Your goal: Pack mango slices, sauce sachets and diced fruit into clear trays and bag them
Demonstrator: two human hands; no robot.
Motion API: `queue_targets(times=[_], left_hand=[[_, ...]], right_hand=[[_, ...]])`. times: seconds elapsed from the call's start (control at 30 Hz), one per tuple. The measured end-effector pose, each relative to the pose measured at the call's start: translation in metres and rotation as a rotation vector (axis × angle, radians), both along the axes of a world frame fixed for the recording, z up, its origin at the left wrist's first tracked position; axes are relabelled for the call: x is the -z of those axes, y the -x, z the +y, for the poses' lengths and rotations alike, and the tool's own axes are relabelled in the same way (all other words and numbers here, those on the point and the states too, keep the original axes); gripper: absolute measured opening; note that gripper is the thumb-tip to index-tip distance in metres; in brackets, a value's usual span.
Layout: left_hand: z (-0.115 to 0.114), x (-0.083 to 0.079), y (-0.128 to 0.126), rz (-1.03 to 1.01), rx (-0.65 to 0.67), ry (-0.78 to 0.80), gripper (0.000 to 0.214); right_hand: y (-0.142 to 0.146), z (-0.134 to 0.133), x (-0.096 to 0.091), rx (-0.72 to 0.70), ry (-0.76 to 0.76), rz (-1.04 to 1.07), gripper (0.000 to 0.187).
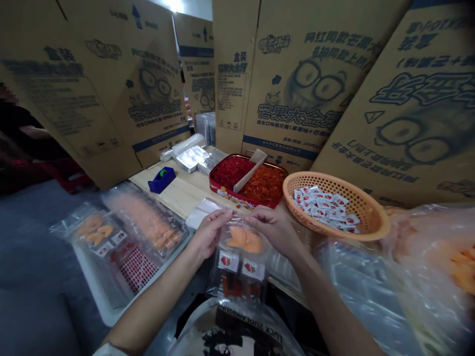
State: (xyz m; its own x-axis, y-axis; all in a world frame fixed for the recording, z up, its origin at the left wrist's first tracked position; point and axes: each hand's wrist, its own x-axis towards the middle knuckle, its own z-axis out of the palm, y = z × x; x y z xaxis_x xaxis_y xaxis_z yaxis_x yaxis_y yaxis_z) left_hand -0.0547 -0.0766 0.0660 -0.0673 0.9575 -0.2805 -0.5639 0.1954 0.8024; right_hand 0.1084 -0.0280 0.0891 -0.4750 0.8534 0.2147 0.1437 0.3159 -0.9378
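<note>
A clear plastic bag (237, 277) hangs at the middle, with orange mango pieces (241, 240) and red-and-white packets (228, 261) in it. The left hand (210, 232) and right hand (272, 227) are mostly closed, pinching its top. Behind the bag sit a red tin (211, 185) of red and orange bits and an orange basket (356, 190) of loose packets (321, 210). Left of the bag, full bags (146, 222) lie on a white tray (100, 291).

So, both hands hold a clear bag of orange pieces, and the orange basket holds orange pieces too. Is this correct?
No: the head view shows the orange basket holding small red-and-white sachets, not orange pieces. The left hand and right hand do hold the clear bag.
</note>
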Motion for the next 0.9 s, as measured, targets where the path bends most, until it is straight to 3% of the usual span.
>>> queue_targets(times=[0.17, 0.5, 0.6, 0.77, 0.9], left_hand=[[-0.025, -0.012, 0.008, 0.001, -0.011, -0.015, 0.021], [-0.047, -0.010, 0.026, 0.117, 0.071, 0.000, 0.033], [-0.053, -0.008, 0.025, 0.097, 0.048, -0.007, 0.032], [-0.063, -0.012, 0.023, 0.191, 0.050, -0.049, 0.035], [-0.069, -0.016, 0.023, 0.202, 0.045, -0.060, 0.038]], right_hand=[[0.016, -0.016, -0.010, 0.007, 0.100, 0.003, 0.015], [0.036, -0.013, 0.005, -0.015, 0.260, 0.125, 0.025], [0.035, -0.018, -0.001, -0.057, 0.172, 0.052, 0.026], [0.033, -0.026, -0.011, -0.198, -0.177, -0.166, 0.019], [0.033, -0.031, -0.016, -0.230, -0.222, -0.159, 0.017]])
